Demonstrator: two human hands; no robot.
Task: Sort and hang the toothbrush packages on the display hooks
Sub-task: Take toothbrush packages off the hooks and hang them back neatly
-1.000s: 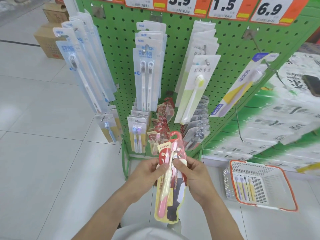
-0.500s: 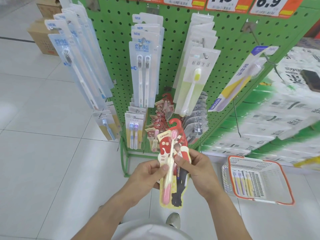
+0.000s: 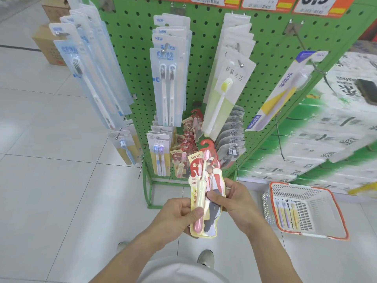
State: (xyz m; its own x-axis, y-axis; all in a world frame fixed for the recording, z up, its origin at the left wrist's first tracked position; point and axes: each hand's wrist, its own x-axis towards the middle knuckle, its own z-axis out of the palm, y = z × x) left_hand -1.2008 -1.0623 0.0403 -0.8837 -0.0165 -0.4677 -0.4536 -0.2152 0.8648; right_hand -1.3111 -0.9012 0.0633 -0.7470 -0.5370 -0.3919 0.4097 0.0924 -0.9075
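Toothbrush package (image 3: pixel 205 193), red and cream with a pink-handled brush and a red hanger loop at its top, stands upright between both hands in front of the green pegboard (image 3: pixel 269 64). The left hand (image 3: pixel 179 216) grips its lower left edge, thumb pressed on the front; the right hand (image 3: pixel 234 203) holds the right edge, fingers curled behind and thumb on the front. Just above the fingers hang matching red packages (image 3: pixel 188 139) on a low hook. To the right of the fingers, a basket (image 3: pixel 338 219) sits on the floor.
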